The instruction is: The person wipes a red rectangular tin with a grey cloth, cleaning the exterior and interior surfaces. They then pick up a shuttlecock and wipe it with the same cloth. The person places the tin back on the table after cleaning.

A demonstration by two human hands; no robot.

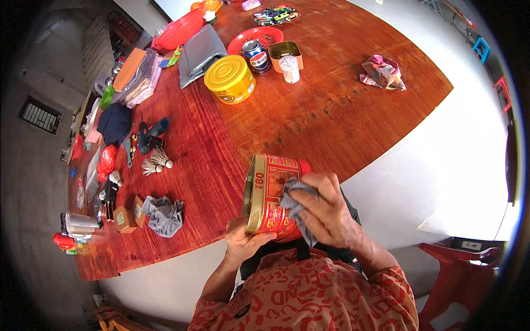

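Note:
A red and gold decorated tin box (273, 176) is held tilted on its side in front of my body, its open mouth facing left. My left hand (244, 240) grips the tin's lower left rim, thumb on the outer wall. Bunched in my right hand (327, 207) is a grey cloth (300, 198), pressed against the tin's printed side. The tin's underside and far wall are hidden from view.
Left on the wooden table (198, 173) lie another grey cloth (163, 215), shuttlecocks (159, 159) and a cordless drill (149, 138). Farther back stand a yellow round tub (230, 78), a drink can (258, 60) and a cup of cotton swabs (290, 69). A crumpled colourful cloth (383, 72) lies at right.

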